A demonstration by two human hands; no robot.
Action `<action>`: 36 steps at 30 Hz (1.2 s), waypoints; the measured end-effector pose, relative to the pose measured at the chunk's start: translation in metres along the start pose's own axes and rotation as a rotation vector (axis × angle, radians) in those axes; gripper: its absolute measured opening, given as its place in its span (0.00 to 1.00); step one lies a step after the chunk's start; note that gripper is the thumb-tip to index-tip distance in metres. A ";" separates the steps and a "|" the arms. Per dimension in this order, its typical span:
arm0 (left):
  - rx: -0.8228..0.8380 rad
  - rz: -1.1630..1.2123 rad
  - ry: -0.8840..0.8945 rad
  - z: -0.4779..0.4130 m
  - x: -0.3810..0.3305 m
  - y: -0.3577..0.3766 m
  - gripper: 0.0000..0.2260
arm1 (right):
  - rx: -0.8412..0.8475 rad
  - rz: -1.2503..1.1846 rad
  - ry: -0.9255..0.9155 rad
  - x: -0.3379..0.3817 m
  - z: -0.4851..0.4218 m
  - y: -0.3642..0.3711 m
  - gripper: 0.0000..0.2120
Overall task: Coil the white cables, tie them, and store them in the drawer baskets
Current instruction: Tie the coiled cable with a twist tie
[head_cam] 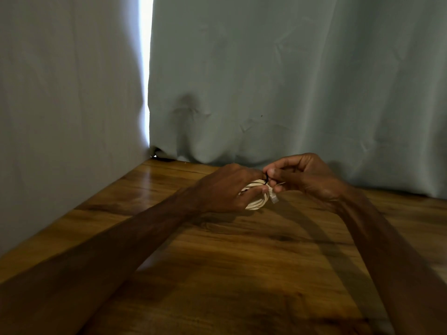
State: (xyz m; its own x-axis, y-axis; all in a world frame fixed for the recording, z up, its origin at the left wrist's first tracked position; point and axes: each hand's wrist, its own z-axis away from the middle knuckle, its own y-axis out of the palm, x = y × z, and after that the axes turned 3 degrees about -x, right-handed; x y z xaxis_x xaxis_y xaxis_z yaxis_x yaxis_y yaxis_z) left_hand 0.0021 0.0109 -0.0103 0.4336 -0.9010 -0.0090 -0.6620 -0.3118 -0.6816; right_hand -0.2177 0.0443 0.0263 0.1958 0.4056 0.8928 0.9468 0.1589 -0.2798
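Both hands meet at the far side of the wooden tabletop (pixel 217 262), close to the pale curtain (pixel 290 81). The left hand (pixel 222 189) has its fingers curled round the coiled white cable (pixel 256 201), with the thumb laid across the loops to hold them together. The right hand (pixel 307 177) is curled in tight, thumb and forefinger pinching a thin black tie (pixel 266 178) at the top of the coil. A clear plug (pixel 274 198) on the cable's end pokes out on the right side of the bundle, just beside the right hand's lower fingers. The coil sits low over the tabletop; whether it touches the wood is hard to tell. A bright slit of light (pixel 146 68) shows between the curtain panels on the left.
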 end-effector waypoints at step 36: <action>0.048 0.098 -0.087 -0.001 0.001 0.002 0.14 | -0.009 0.072 -0.079 0.003 0.002 0.002 0.10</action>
State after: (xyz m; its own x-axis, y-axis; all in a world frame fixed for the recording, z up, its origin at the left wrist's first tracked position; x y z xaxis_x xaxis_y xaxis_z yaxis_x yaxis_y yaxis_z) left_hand 0.0004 0.0090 -0.0111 0.4212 -0.8962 -0.1392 -0.6745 -0.2068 -0.7087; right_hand -0.2160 0.0473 0.0276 0.2426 0.4854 0.8400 0.9334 0.1193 -0.3385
